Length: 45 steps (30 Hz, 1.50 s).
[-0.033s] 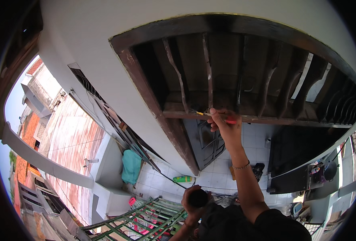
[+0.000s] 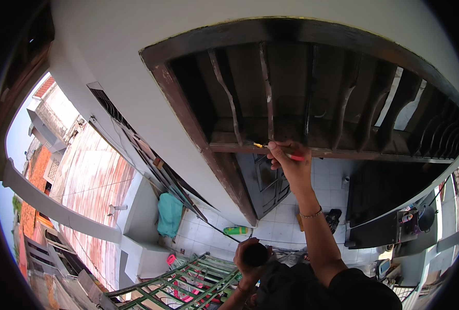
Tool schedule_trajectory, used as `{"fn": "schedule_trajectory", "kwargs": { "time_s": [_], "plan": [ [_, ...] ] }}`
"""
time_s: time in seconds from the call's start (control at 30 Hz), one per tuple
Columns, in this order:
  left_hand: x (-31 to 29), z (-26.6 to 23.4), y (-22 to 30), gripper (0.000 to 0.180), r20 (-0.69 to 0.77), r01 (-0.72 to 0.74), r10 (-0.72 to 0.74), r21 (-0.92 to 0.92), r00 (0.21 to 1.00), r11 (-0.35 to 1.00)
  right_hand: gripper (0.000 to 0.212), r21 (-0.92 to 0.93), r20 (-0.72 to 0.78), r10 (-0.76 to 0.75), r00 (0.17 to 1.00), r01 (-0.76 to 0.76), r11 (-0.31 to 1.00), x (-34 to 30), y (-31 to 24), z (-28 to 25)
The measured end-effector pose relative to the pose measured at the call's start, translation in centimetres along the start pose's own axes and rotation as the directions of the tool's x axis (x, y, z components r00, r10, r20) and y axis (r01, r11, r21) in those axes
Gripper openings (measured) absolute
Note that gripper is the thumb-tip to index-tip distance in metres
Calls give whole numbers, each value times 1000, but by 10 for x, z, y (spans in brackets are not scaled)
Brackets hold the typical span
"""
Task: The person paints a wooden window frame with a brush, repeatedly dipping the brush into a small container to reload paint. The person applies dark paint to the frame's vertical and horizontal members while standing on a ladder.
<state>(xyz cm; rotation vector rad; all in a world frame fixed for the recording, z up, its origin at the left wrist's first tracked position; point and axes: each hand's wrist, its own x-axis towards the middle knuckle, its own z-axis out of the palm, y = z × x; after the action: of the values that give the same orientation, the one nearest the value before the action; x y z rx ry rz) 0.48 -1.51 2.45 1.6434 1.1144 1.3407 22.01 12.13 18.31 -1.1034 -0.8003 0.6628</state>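
Observation:
My right hand point(image 2: 290, 159) is closed round a slim paintbrush point(image 2: 297, 157) with a red handle and a yellow part near its bristles. The bristle end points left and is at the lower rail point(image 2: 229, 146) of a dark brown wooden transom frame; whether it touches is too small to tell. Wavy upright slats point(image 2: 268, 93) rise from that rail, with pale worn patches on some edges. Lower down, near my body, my left hand point(image 2: 244, 258) is wrapped round a dark, round-mouthed container point(image 2: 255, 254). Its inside looks black, so the contents cannot be made out.
Beneath me stands a green metal frame like a ladder or scaffold point(image 2: 188, 284). A dark door point(image 2: 265, 181) hangs below the transom. On the white tiled floor are a green bottle point(image 2: 235, 230) and a teal bag point(image 2: 170, 214). A white wall point(image 2: 131, 103) borders the frame.
My right hand and the brush have shifted very slightly at the rail. My left hand keeps its place with the container.

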Motion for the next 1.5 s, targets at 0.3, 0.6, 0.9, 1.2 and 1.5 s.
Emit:
{"fn": "schedule_trajectory", "kwargs": {
  "time_s": [0.3, 0.6, 0.9, 1.2, 1.5],
  "plan": [
    [12, 5, 5, 51, 4, -52, 52, 1, 999, 999, 19, -89, -47, -112, 993, 107, 990, 1, 17, 2],
    [6, 6, 2, 51, -23, 3, -4, -17, 1000, 1000, 33, -178, -187, -284, 940, 252, 951, 10, 39, 3],
    [8, 5, -1, 51, -35, 61, -62, -43, 997, 997, 26, -445, -217, -629, 747, 498, 744, 40, 73, 45],
    [6, 6, 2, 52, -50, 31, -33, -46, 998, 998, 28, -363, -278, -479, 833, 370, 855, 62, 108, 74],
    [11, 10, 1, 52, -54, 4, -6, -49, 999, 999, 33, -240, -325, -410, 852, 345, 908, 53, 100, 70]
  ]
}}
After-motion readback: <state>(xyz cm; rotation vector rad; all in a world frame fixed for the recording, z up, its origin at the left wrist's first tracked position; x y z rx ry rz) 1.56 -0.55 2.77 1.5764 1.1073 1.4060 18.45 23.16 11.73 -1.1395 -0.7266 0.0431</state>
